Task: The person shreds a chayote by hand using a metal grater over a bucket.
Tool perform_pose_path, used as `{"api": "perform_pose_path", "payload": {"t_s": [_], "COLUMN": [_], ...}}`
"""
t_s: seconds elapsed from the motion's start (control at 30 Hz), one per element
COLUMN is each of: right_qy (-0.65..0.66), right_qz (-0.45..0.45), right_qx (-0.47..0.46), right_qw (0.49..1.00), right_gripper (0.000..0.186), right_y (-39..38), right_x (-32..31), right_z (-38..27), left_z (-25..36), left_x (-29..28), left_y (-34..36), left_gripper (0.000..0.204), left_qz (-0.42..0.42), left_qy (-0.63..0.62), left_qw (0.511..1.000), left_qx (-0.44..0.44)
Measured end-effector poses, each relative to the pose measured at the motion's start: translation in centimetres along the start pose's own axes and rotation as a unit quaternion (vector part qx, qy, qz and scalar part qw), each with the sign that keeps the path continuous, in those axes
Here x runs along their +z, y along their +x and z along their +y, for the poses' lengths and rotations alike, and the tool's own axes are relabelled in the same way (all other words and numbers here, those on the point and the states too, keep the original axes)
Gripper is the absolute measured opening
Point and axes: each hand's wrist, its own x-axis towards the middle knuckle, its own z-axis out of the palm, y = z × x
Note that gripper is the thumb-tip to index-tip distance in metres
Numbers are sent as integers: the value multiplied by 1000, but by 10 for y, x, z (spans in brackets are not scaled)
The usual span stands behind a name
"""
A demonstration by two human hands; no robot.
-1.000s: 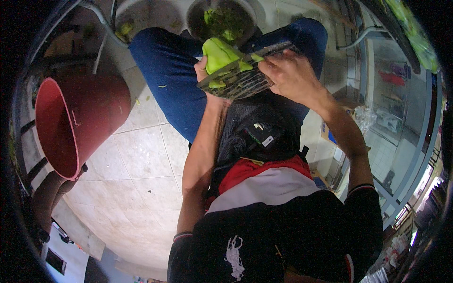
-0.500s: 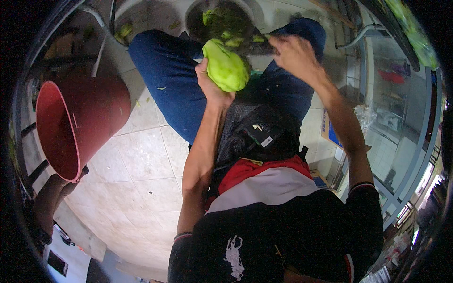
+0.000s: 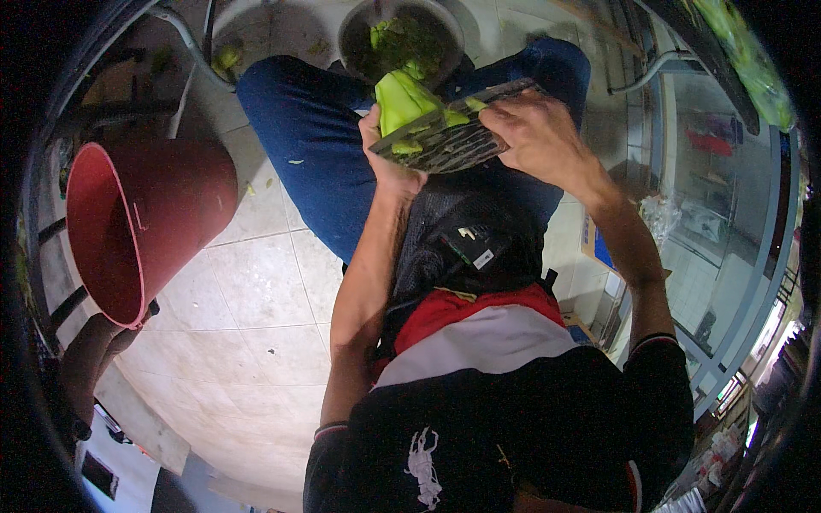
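From my end of the feed, both hands are occupied. The left hand [image 3: 387, 164] is closed around the base of a pale green vegetable [image 3: 400, 98], thumb along its side, though I can't see the fingers beneath it. The right hand [image 3: 540, 130] is clenched on a broad dark blade [image 3: 462, 147], its handle hidden in the fist. The blade lies slantwise between the two grips, across the near side of the vegetable, covering much of it; whether its edge is biting in there, I can't tell.

As I judge it, the cutting is partway along. Small green bits [image 3: 406, 148] cling to the blade, and green pieces [image 3: 414, 68] lie in the bowl [image 3: 345, 44] just beyond the left grip, so a fair amount is already off. The part of the vegetable I can see, above the left grip, is smooth and pale, with no dark skin on it, so I take that side as trimmed. What remains is a sizeable chunk, still whole in the left grip. How much work the covered face needs, I can't say.
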Motion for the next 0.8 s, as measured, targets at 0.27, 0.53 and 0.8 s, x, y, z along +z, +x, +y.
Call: {"api": "perform_pose_path", "payload": {"t_s": [0.27,0.53,0.8], "right_qy": [27,-8,-3], "right_qz": [-41,-33,-43], "right_qx": [14,33,56], "right_qw": [999,999,998], "right_gripper": [25,38,34], "right_y": [6,9,16], "right_x": [-6,13,26], "right_z": [0,12,17], "left_z": [-1,-1,-4], "left_x": [-5,-6,-9], "left_y": [3,3,7], "left_gripper": [50,50,51], "left_qz": [-2,24,37], "left_qy": [-13,8,23], "left_qw": [1000,1000,999], "left_qx": [3,-5,30]}}
